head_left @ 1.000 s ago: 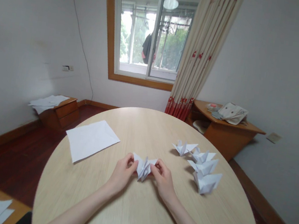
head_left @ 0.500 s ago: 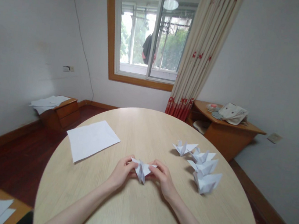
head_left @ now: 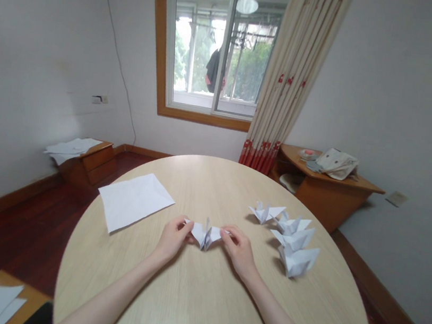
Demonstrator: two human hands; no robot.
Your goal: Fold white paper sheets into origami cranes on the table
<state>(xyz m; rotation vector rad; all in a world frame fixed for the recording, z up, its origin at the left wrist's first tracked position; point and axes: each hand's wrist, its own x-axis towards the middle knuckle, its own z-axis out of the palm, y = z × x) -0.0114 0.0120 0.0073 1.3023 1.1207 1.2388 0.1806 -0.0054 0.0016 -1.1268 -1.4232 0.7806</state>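
Observation:
A white folded paper crane (head_left: pixel 205 235) is held between my two hands, close over the middle of the round table (head_left: pixel 197 299). My left hand (head_left: pixel 175 237) pinches one wing between thumb and fingers. The other wing is pinched by my right hand (head_left: pixel 239 247). Both wings are spread sideways, with a thin point standing up from the crane's centre. To the right, several finished-looking white paper cranes (head_left: pixel 296 259) stand in a row that runs away from me. A stack of white paper sheets (head_left: pixel 136 201) lies at the left.
More paper lies on a low cabinet (head_left: pixel 97 164) by the left wall and on a wooden surface (head_left: pixel 36 297) at the lower left. A corner desk (head_left: pixel 319 198) with a cloth bag (head_left: pixel 338 164) stands behind the table, beside the curtain (head_left: pixel 291 87).
My hands have moved a little apart and slightly up in the picture, drawing the crane's wings wider. The crane now faces more level, with a point upright at its middle.

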